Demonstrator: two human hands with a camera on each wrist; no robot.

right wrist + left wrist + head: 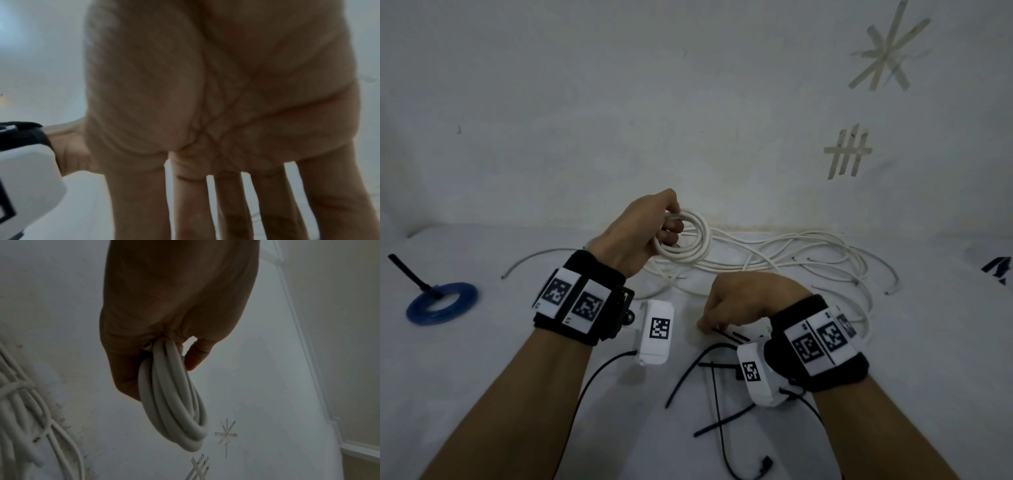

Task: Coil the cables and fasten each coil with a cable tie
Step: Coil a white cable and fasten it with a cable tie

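Observation:
My left hand [669, 228] is raised off the table and grips a small coil of white cable [693, 241] with several loops. In the left wrist view the coil [176, 404] hangs from the curled fingers of that hand [160, 356]. My right hand [707, 323] is lowered over the black cable ties [734, 336] on the table, fingertips down at one of them. The right wrist view shows this hand [232, 203] with straight, spread fingers; their tips are out of frame. More black ties [714, 380] lie crossed nearer to me.
A tangle of loose white cables [811, 257] spreads along the wall behind both hands. A blue coil [441, 303] bound with a black tie [409, 272] lies far left. The white table [500, 342] meets a white wall bearing tape marks [847, 152].

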